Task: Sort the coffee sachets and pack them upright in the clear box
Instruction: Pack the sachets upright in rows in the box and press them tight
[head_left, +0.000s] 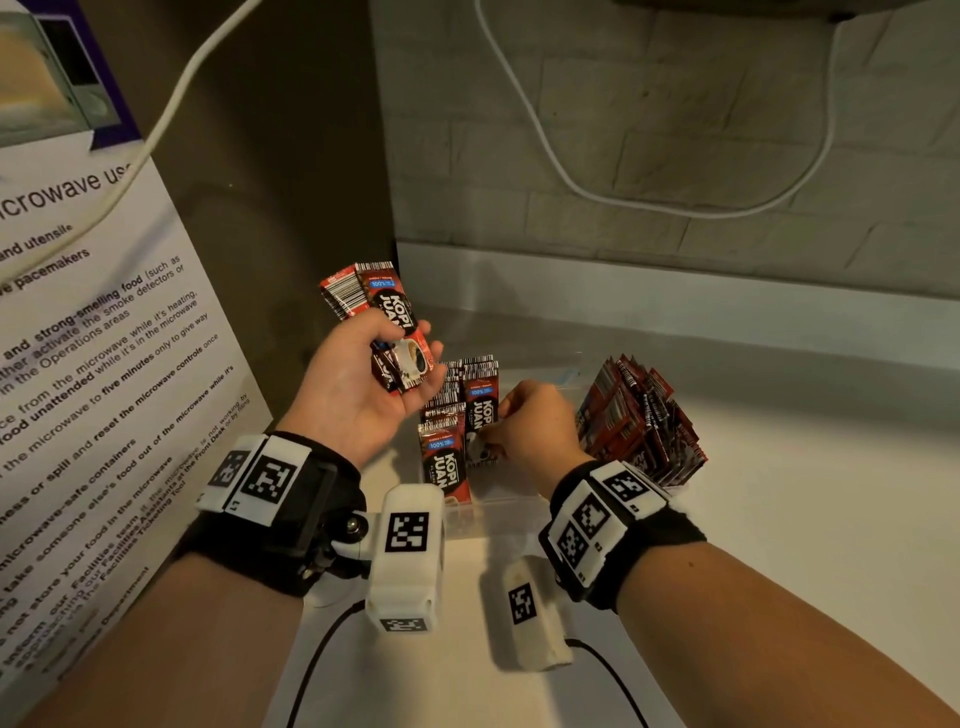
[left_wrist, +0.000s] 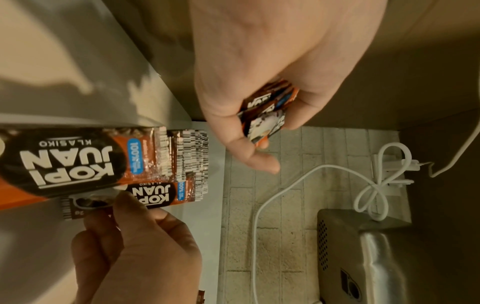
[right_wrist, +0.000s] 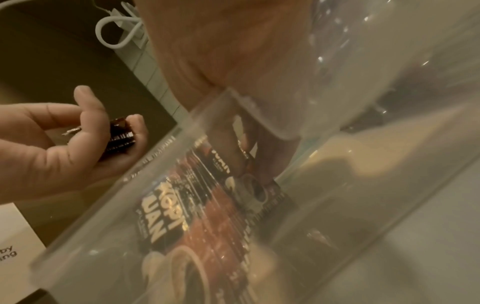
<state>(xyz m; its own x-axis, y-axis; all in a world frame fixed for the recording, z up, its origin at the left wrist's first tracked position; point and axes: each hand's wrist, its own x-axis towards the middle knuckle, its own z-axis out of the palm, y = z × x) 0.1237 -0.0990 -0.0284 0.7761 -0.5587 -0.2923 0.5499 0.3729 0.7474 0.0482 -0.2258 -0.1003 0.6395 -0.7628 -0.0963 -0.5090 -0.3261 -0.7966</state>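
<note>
Left hand (head_left: 358, 384), left of centre: grip curled round a small stack of sachets (head_left: 387, 322). Centre: clear box (head_left: 467, 514) on tabletop (head_left: 805, 519), upright sachet rows (head_left: 457, 415) inside. Right hand (head_left: 535, 421) likely pinches one sachet (head_left: 480, 415) there; view blurred. Loose pile (head_left: 644, 421) right.

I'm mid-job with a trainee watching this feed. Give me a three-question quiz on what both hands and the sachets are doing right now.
1. True or false: the left hand is empty.
2. Multiple choice: the right hand is (A) resting on the counter, (B) pinching a sachet in the clear box, (C) holding the white cable.
3. Short answer: where is the untidy sachet bundle relative to the right hand?

Key
1. False; its grip is on a small stack of sachets.
2. B.
3. On that hand's right side, at the right end of the clear box.
</note>
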